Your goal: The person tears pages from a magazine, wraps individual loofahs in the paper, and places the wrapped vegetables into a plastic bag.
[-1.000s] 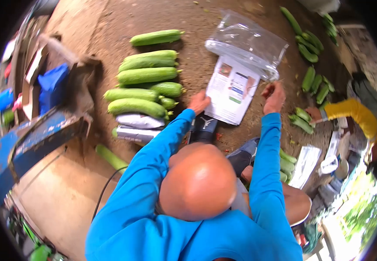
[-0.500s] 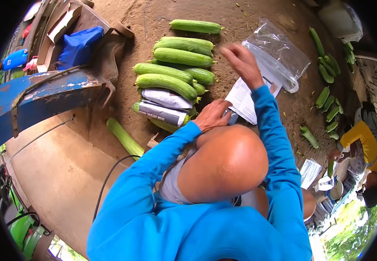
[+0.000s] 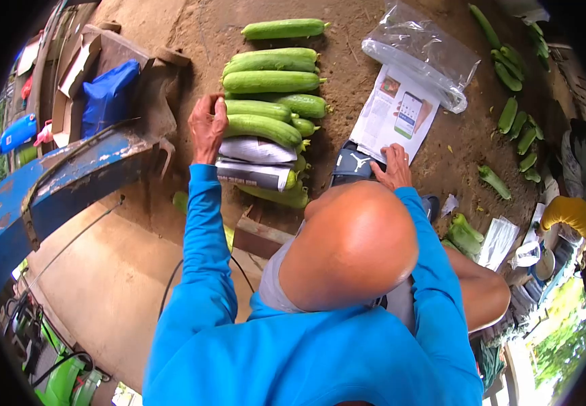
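Observation:
My left hand is at the left ends of the stacked long green gourds, its fingers curled in and its thumb against a gourd's end. Whether anything is between those fingers is hidden. On the lower edge of a printed newspaper sheet lies my right hand, fingers spread. Beside it is a dark slide sandal with a white logo. Folded newspaper wraps or covers gourds low in the stack. Further up, a single gourd lies apart.
A clear plastic bag lies above the newspaper. More gourds are on the soil at right, near a co-worker in a yellow sleeve. At left stand a blue metal beam and a blue bag.
My left hand has moved from near the sandal up and left to the gourd ends. My right hand has come down from beside the gourds onto the newspaper. The view has shifted.

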The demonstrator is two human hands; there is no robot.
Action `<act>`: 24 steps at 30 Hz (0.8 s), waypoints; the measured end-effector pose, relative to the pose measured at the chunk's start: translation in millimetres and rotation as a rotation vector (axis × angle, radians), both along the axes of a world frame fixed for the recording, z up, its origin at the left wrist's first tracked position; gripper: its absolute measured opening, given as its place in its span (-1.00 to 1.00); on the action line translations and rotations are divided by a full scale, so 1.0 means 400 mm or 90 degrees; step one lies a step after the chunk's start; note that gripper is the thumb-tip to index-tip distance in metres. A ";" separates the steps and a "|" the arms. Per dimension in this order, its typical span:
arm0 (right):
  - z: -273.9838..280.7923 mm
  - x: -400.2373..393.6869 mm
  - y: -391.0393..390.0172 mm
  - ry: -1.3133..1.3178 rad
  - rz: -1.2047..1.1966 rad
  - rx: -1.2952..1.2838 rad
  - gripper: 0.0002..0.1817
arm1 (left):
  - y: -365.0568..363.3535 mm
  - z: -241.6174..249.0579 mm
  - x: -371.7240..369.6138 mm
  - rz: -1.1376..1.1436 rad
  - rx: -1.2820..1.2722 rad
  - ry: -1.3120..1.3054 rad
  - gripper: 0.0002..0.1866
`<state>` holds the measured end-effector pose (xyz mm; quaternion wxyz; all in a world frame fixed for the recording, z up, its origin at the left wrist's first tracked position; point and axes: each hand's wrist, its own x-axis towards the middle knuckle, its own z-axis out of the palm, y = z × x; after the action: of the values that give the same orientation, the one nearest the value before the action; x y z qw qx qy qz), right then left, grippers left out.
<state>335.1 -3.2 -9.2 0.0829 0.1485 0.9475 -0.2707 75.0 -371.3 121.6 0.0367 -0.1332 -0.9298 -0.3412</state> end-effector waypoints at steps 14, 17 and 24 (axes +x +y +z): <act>0.021 -0.128 -0.050 0.129 0.072 -0.048 -0.46 | -0.242 -0.045 0.374 0.235 -0.096 -0.181 -0.76; 0.082 -0.169 -0.123 0.182 0.140 -0.225 -0.72 | -0.258 -0.110 0.455 0.515 0.558 -0.619 -0.60; 0.118 -0.173 -0.226 -0.054 0.225 -0.426 -0.77 | -0.024 -0.100 0.448 0.542 0.521 -0.694 -0.09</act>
<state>265.9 -93.7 38.2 0.2113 -0.0417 0.8134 -0.5403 254.3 -380.7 81.5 -0.2494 0.4419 -0.5891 -0.6288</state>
